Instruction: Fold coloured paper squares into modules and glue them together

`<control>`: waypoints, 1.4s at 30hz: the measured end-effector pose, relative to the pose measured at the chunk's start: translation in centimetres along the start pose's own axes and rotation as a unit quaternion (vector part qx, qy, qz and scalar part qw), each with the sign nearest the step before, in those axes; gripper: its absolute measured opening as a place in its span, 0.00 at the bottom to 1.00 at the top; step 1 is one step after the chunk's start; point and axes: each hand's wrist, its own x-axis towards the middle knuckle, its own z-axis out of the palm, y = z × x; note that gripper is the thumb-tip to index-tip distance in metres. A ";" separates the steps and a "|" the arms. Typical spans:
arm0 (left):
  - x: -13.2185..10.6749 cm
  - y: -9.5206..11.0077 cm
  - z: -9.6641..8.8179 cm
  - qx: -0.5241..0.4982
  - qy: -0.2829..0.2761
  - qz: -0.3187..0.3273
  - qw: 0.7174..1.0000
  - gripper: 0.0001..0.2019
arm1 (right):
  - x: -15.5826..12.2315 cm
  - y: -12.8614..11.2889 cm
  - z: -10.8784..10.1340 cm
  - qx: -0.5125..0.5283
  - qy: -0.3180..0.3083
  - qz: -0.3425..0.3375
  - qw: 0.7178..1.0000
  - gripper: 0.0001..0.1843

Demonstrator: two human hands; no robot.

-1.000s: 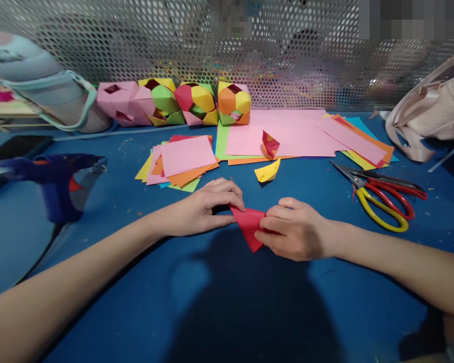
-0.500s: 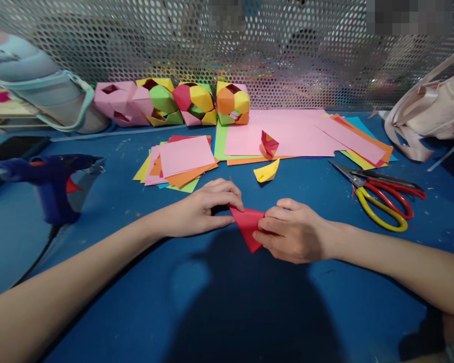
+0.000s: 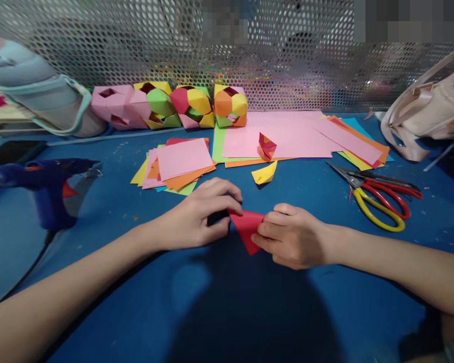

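Observation:
A folded piece of red paper (image 3: pixel 247 228), triangular in shape, is between my hands with one point toward me. My right hand (image 3: pixel 293 236) pinches its right side between thumb and curled fingers. At the upper left corner, the bent fingertips of my left hand (image 3: pixel 208 212) press on the paper, and its thumb sits just off the left edge. Beyond my hands lies a small folded yellow paper piece (image 3: pixel 264 173). Behind that, a red and orange folded piece (image 3: pixel 267 146) rests on large pink sheets (image 3: pixel 295 133).
Folded paper balls (image 3: pixel 159 105) line the back by a perforated metal screen (image 3: pixel 302 65). Stacked paper squares (image 3: pixel 185 159) lie left of centre, paper strips (image 3: pixel 355 138) to the right. A glue gun (image 3: pixel 51 186) stands left; scissors (image 3: pixel 378 201) lie right. A bag (image 3: pixel 435 108) and bottle (image 3: pixel 34 85) flank them.
My left thumb has drawn back slightly from the red paper's left edge. My right hand keeps its pinch, and the whole view has shifted a little.

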 end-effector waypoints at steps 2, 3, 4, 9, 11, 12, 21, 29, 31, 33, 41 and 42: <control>-0.1 1.3 0.5 0.017 0.007 0.029 0.999 0.11 | 0.0 0.0 0.1 0.002 -0.008 -0.001 1.000 0.12; -0.2 2.1 0.8 0.018 -0.012 0.040 0.999 0.11 | 0.0 0.0 0.1 0.005 -0.013 -0.002 1.000 0.11; -0.4 2.9 1.3 0.025 -0.019 0.056 0.998 0.11 | 0.0 0.0 0.2 0.008 -0.017 -0.004 1.000 0.11; -1.9 6.1 3.5 0.132 -0.038 0.070 0.988 0.12 | 0.0 -0.3 0.2 0.026 -0.023 0.001 0.999 0.11; -2.2 6.7 4.0 0.170 -0.034 0.073 0.982 0.12 | 0.1 -0.4 -0.1 0.038 -0.018 0.013 0.999 0.10; -2.3 6.9 4.2 0.186 -0.029 0.077 0.979 0.12 | 0.1 -0.5 -0.2 0.047 -0.018 0.021 0.998 0.10; -2.3 7.3 5.7 0.281 0.014 0.099 0.955 0.14 | -0.1 0.1 -1.9 0.186 -0.039 0.111 0.975 0.07; -1.9 7.5 6.4 0.271 0.064 0.075 0.957 0.11 | 0.0 1.3 -1.6 0.333 0.146 0.215 0.907 0.13; -1.9 7.6 6.5 0.260 0.068 0.075 0.960 0.10 | 0.1 1.7 -1.5 0.315 0.152 0.272 0.896 0.12; -1.9 7.5 6.5 0.251 0.074 0.077 0.962 0.10 | 0.1 2.1 -1.4 0.298 0.119 0.308 0.895 0.11; -1.8 7.1 6.5 0.252 0.077 0.084 0.961 0.11 | -0.9 3.5 -2.2 0.308 -0.070 0.268 0.910 0.08; -1.8 7.1 6.5 0.253 0.078 0.083 0.961 0.10 | -1.0 3.7 -2.4 0.313 -0.079 0.261 0.910 0.07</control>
